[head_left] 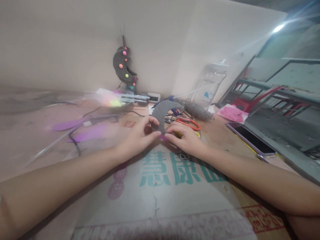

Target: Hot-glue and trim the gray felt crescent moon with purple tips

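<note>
A grey crescent moon (162, 111), wrapped in yarn, stands upright between my two hands above the table. My left hand (146, 131) pinches its lower left edge between thumb and fingers. On the other side my right hand (181, 135) closes its thumb and fingers at the lower right edge. A bit of purple (163, 137) shows under the crescent, between the thumbs. Scissors with orange handles (191, 124) lie just behind my right hand, partly hidden by it. Beyond them rests a bundle of grey yarn (197, 110).
A finished-looking crescent with coloured pompoms (121, 65) hangs against the wall. Purple petal shapes (68, 124) and dark cords lie on the left. At the right are a clear bottle (210, 83), a pink packet (233, 113) and a phone (252, 138) near the table edge.
</note>
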Tool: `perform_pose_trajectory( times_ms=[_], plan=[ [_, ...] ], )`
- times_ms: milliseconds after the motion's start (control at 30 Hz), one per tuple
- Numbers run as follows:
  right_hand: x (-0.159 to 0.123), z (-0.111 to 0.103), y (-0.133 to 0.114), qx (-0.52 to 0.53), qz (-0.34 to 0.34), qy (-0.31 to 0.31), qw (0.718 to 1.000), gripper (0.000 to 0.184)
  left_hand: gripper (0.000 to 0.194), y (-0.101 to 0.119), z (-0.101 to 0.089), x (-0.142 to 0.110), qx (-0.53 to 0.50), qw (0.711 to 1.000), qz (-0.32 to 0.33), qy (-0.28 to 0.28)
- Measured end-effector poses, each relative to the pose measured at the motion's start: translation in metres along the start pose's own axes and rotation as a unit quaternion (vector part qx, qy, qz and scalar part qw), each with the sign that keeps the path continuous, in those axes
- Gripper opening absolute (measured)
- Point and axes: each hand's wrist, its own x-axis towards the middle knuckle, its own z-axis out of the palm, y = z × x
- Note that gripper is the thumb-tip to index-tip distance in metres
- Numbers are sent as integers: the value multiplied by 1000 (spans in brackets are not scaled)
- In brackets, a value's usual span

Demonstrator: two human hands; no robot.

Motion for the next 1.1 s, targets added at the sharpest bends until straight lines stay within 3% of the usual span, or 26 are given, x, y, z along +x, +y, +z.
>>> perform_pose_trajectory(
  times_ms=[100, 200, 433, 700, 967, 1100],
  plan=[
    [0, 0, 0, -4, 4, 2, 1000, 12, 36, -1, 2, 2, -81, 996, -7, 31],
    [0, 0, 2, -7, 7, 2, 1000, 13, 51, 0, 2, 4, -149, 989, -7, 17],
    [2, -1, 3, -12, 17, -17, 1000, 18, 63, -2, 1, 4, -145, 989, 32, 20],
    [1, -1, -1, -8, 72, -14, 997, 18, 64, -1, 2, 4, -125, 992, 28, 17],
    [1, 2, -1, -35, 68, -14, 997, 11, 63, 4, 0, 2, -126, 991, 12, 32],
    [1, 1, -4, -23, 97, -2, 995, 11, 50, 7, -1, 3, -105, 994, 23, 23]
  ],
)
